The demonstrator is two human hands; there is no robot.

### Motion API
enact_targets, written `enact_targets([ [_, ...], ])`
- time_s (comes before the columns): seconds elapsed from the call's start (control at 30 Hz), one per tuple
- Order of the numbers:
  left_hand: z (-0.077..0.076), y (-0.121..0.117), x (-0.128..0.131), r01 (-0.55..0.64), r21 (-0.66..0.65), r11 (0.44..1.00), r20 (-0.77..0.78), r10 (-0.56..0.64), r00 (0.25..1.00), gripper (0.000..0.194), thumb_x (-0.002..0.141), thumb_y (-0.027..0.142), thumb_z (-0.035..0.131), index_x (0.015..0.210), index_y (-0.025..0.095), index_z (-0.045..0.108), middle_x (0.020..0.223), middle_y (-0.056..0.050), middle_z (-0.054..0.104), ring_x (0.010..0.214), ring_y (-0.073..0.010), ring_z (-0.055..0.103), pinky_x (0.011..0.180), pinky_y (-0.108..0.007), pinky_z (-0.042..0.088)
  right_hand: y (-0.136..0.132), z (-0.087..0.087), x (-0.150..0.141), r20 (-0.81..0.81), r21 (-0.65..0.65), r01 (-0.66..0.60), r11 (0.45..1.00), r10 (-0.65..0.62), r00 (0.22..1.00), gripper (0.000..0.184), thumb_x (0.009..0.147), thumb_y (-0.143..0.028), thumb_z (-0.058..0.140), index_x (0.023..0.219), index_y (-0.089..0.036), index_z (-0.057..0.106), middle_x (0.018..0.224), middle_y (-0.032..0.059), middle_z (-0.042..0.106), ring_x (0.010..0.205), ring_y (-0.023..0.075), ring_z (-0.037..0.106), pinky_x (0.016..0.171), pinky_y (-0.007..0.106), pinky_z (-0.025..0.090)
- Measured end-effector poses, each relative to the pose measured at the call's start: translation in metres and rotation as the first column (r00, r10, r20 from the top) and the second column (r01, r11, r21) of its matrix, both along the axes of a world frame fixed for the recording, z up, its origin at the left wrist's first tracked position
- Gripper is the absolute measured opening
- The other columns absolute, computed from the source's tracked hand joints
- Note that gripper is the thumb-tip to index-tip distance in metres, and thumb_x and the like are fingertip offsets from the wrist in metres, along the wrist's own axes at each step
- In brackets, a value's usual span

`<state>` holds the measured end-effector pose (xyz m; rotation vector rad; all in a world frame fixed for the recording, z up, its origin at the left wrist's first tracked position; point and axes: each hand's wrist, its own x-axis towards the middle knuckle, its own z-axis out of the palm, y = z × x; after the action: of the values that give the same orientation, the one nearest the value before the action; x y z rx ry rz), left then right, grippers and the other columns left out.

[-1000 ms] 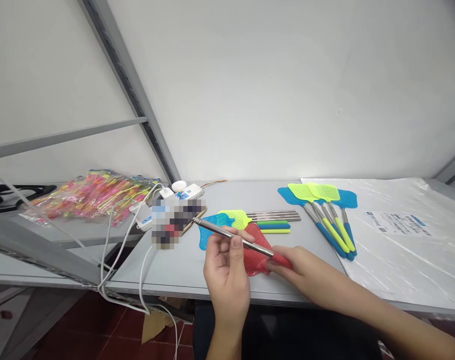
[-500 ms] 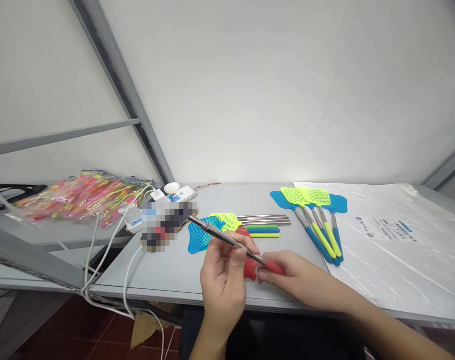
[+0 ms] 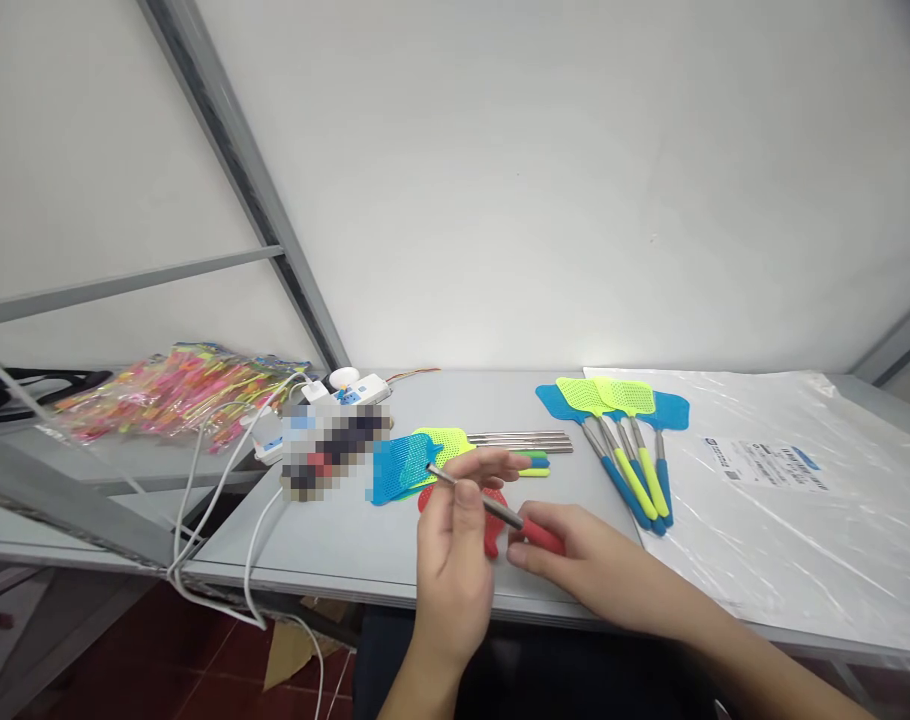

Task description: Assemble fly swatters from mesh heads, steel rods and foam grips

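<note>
The telescopic steel rod (image 3: 504,512) slants above the grey table (image 3: 312,540), bare tip pointing forward-left, red grip (image 3: 543,537) toward the lower right. The right hand (image 3: 582,550) is clamped on the grip; the left hand (image 3: 455,560) lays its thumb across the rod, fingers extended, holding force unclear. Half a second ago, more rod jutted past it.

Here on my grey desk (image 3: 305,535): loose swatter heads (image 3: 402,472) in blue, yellow and red, metal rods (image 3: 530,440) and coloured handles (image 3: 537,464) beside them, assembled swatters (image 3: 632,470) fanned over a white package's (image 3: 785,550) edge, power strip (image 3: 369,390) off left!
</note>
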<state>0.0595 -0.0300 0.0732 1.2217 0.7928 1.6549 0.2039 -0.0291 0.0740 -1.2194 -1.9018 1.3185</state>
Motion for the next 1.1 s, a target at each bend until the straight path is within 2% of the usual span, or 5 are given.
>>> enact_targets([
  [0.13,0.009,0.002,-0.003,0.044,-0.033,0.998,0.164,-0.038,0.986,0.038,0.099,0.048,0.041,0.081,0.019,0.059,0.085,-0.006,0.070,0.087,-0.0202,0.065,0.085,-0.034,0.048,-0.008,0.007,0.003,0.021,0.004,-0.042,0.999,0.042,0.999,0.025,0.093,-0.045,0.052,0.091,-0.022,0.059,0.082,-0.0029,0.057,0.075,0.0140,0.052,0.066,0.024,0.041],
  [0.4,0.008,0.006,0.009,0.152,-0.051,0.987,0.315,-0.129,0.940,0.042,0.100,0.049,0.033,0.068,0.022,0.038,0.060,-0.002,0.063,0.079,-0.0210,0.064,0.075,-0.033,0.047,-0.021,0.009,0.000,-0.045,0.176,0.026,0.984,-0.018,0.999,0.032,0.100,-0.040,0.037,0.104,-0.023,0.063,0.104,0.0052,0.068,0.098,0.0210,0.062,0.081,0.029,0.045],
  [0.7,0.003,0.002,0.025,0.202,-0.154,0.967,0.383,-0.130,0.915,0.044,0.096,0.057,0.040,0.068,0.023,0.037,0.048,0.003,0.050,0.068,-0.0197,0.063,0.066,-0.029,0.049,-0.018,0.007,-0.006,-0.053,0.151,0.066,0.986,-0.059,0.997,0.034,0.101,-0.039,0.036,0.095,-0.019,0.064,0.085,0.0044,0.067,0.077,0.0187,0.061,0.071,0.028,0.044],
  [0.9,0.036,0.024,-0.016,0.302,-0.054,0.952,0.321,-0.270,0.908,0.041,0.099,0.047,0.041,0.068,0.020,0.039,0.045,0.009,0.032,0.037,-0.0064,0.036,0.055,-0.023,0.047,-0.008,0.002,-0.012,-0.143,0.116,-0.009,0.993,0.026,0.989,0.037,0.099,-0.048,0.038,0.108,-0.021,0.062,0.102,0.0047,0.066,0.097,0.0197,0.060,0.086,0.030,0.045],
  [1.1,0.052,0.031,-0.081,0.410,-0.187,0.893,0.321,-0.339,0.884,0.027,0.092,0.045,0.054,0.081,0.021,0.049,0.058,0.008,0.032,0.038,-0.0044,0.029,0.035,-0.012,0.025,0.015,-0.030,-0.020,0.215,0.273,0.115,0.955,-0.177,0.960,0.044,0.093,-0.047,0.049,0.126,-0.019,0.054,0.120,0.0124,0.061,0.110,0.0276,0.057,0.090,0.038,0.042],
])
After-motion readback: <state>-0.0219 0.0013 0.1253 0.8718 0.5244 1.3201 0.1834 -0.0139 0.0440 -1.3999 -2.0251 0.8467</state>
